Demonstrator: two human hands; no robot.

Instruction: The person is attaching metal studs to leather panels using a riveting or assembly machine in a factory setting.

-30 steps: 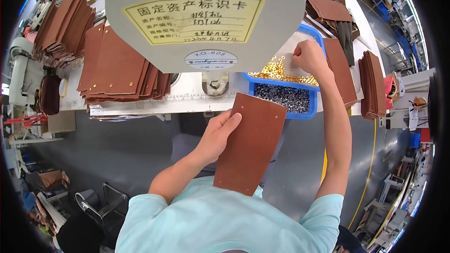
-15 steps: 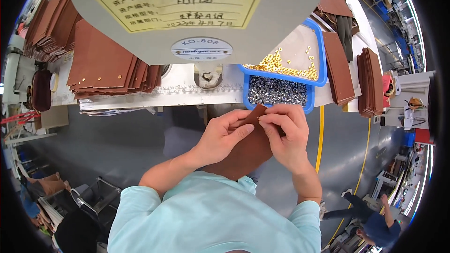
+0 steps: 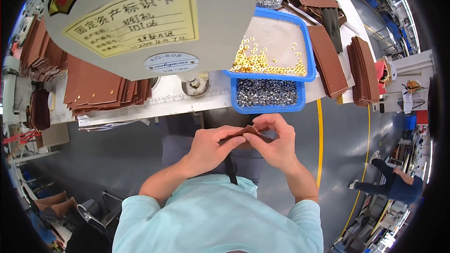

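Can see one brown panel, thin and dull on the surface, held in the air over the lap. Is gripped between left hand and right hand, and mostly covered by them. Is bent, rising to a small peak in the middle. Shows only as a narrow strip, almost edge-on.

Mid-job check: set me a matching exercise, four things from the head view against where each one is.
1. brown leather piece
2. small gold metal rings
3. small dark shiny metal pieces
4. yellow rectangular label

A. in the nearer blue plastic tray
B. on the pale grey machine head
C. in the farther blue plastic tray
D. between the left hand and right hand

Pairs: 1-D, 2-C, 3-A, 4-B
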